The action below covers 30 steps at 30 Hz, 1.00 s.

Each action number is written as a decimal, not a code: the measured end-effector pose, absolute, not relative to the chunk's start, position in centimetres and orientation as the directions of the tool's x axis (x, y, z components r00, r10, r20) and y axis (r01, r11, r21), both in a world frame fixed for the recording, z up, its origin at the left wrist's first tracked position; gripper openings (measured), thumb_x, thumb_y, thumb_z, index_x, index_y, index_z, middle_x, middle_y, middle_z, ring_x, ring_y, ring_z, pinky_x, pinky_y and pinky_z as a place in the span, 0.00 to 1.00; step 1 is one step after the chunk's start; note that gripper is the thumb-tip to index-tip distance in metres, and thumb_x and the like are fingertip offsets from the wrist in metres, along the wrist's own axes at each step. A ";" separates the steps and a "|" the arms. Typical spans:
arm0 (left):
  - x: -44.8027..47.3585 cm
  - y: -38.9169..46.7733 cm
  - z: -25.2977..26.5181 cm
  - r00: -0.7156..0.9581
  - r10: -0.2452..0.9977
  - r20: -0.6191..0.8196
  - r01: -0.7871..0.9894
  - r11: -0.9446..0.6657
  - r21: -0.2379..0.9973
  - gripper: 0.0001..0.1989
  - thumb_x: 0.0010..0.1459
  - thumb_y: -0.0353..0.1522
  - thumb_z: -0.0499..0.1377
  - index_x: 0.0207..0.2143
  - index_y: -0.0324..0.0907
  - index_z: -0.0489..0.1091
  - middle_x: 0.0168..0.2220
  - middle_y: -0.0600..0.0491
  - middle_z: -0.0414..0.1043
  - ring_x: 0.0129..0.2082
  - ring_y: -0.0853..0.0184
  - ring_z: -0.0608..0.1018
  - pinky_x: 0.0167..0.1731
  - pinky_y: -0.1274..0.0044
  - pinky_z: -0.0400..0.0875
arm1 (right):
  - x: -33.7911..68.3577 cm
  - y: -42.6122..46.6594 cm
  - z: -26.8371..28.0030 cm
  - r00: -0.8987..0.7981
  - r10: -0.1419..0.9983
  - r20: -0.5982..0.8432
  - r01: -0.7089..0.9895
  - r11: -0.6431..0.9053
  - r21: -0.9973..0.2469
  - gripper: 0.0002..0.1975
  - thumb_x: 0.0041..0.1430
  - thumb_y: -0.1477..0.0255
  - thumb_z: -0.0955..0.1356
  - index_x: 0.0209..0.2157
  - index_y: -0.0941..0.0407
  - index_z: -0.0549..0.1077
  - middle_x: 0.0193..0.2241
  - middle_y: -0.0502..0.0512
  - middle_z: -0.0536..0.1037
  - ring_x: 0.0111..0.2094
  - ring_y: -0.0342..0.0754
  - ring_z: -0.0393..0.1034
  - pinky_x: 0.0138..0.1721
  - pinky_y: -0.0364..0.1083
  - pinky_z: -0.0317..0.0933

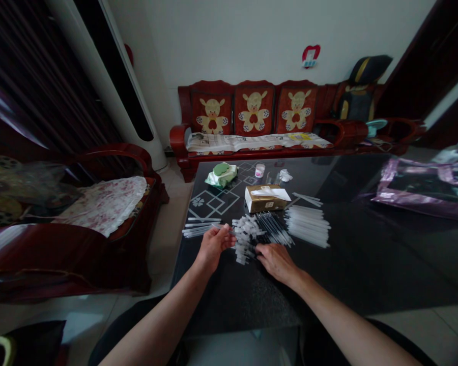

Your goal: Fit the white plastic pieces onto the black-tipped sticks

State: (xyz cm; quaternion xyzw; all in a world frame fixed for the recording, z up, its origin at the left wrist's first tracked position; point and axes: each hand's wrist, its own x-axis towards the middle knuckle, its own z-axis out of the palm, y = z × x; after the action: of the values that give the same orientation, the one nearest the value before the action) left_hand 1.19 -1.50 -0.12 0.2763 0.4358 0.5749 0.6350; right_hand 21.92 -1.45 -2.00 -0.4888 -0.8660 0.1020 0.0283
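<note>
My left hand [216, 245] is closed in a pinch on a thin translucent stick, at the left edge of a pile of small whitish, cap-like pieces [246, 229]. My right hand [275, 258] reaches the pile's right side with its fingertips together; what they hold, if anything, is too small to make out. Just beyond it lies a bundle of dark, slim rods [274, 228]. A thick row of frosted white tubes [307, 225] lies further right. On the left, several pale sticks [198, 227] lie side by side near the table's edge.
On the dark glossy table [252, 300] stand a gold tissue box [265, 204], a green wipes pack [222, 176], a small white cup [259, 170] and crumpled tissue [285, 175]. A purple-edged bag [423, 188] lies right. A wooden sofa [252, 152] stands behind.
</note>
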 end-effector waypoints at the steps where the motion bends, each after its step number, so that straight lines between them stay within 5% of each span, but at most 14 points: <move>1: 1.3 -1.6 -0.1 -0.033 0.973 -0.228 -0.475 0.186 0.860 0.16 0.46 0.39 0.67 0.30 0.35 0.71 0.21 0.51 0.74 0.22 0.70 0.77 0.26 0.79 0.72 | 21.9 -1.4 -2.0 -0.523 0.851 -0.056 0.841 0.504 -0.197 0.08 0.59 0.72 0.63 0.36 0.54 0.74 0.33 0.58 0.80 0.37 0.52 0.74 0.35 0.44 0.56; 15: 1.4 -1.5 -0.4 -0.023 0.979 -0.205 -0.433 0.175 0.884 0.17 0.46 0.40 0.67 0.31 0.35 0.71 0.23 0.50 0.74 0.23 0.69 0.77 0.27 0.78 0.73 | 21.4 -1.4 -2.0 -0.517 0.854 -0.050 0.845 0.501 -0.187 0.06 0.58 0.73 0.64 0.34 0.57 0.72 0.31 0.60 0.79 0.34 0.52 0.74 0.32 0.44 0.56; 19: 1.2 -1.4 -0.4 -0.001 0.977 -0.212 -0.423 0.192 0.885 0.17 0.48 0.41 0.65 0.30 0.36 0.69 0.24 0.50 0.74 0.23 0.69 0.77 0.26 0.78 0.73 | 22.0 -1.0 -1.6 -0.448 0.893 0.033 0.791 0.414 -0.451 0.03 0.54 0.74 0.65 0.29 0.57 0.70 0.26 0.56 0.77 0.30 0.50 0.73 0.31 0.44 0.58; 23: 1.5 -1.8 -0.2 0.116 0.970 -0.212 -0.360 0.240 0.902 0.18 0.51 0.43 0.62 0.31 0.36 0.69 0.28 0.49 0.75 0.21 0.71 0.75 0.20 0.81 0.69 | 23.4 -0.3 -0.2 -0.407 0.909 -0.089 0.417 0.099 -0.903 0.06 0.52 0.70 0.67 0.27 0.57 0.67 0.22 0.53 0.76 0.24 0.48 0.73 0.25 0.45 0.64; 26: 2.1 -2.3 0.1 0.227 0.951 -0.209 -0.287 0.271 0.919 0.19 0.53 0.45 0.60 0.34 0.35 0.70 0.23 0.52 0.72 0.17 0.75 0.70 0.16 0.84 0.64 | 24.5 0.0 1.1 -0.422 0.897 -0.136 0.101 -0.102 -0.990 0.10 0.48 0.68 0.71 0.28 0.58 0.67 0.24 0.54 0.77 0.24 0.49 0.74 0.25 0.47 0.68; 30: 3.0 -3.1 0.6 0.388 0.907 -0.162 -0.191 0.251 0.949 0.21 0.55 0.46 0.58 0.38 0.35 0.73 0.20 0.54 0.69 0.13 0.77 0.64 0.13 0.85 0.56 | 25.3 0.2 2.2 -0.383 0.916 -0.123 -0.051 -0.154 -0.987 0.13 0.44 0.69 0.74 0.29 0.60 0.69 0.24 0.54 0.78 0.23 0.48 0.74 0.26 0.48 0.70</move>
State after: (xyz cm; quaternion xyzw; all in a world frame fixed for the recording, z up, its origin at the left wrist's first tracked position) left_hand 2.95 -3.12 0.56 0.4655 0.3846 0.3973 0.6910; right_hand 25.29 0.18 2.16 -0.4077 -0.5299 0.6408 0.3773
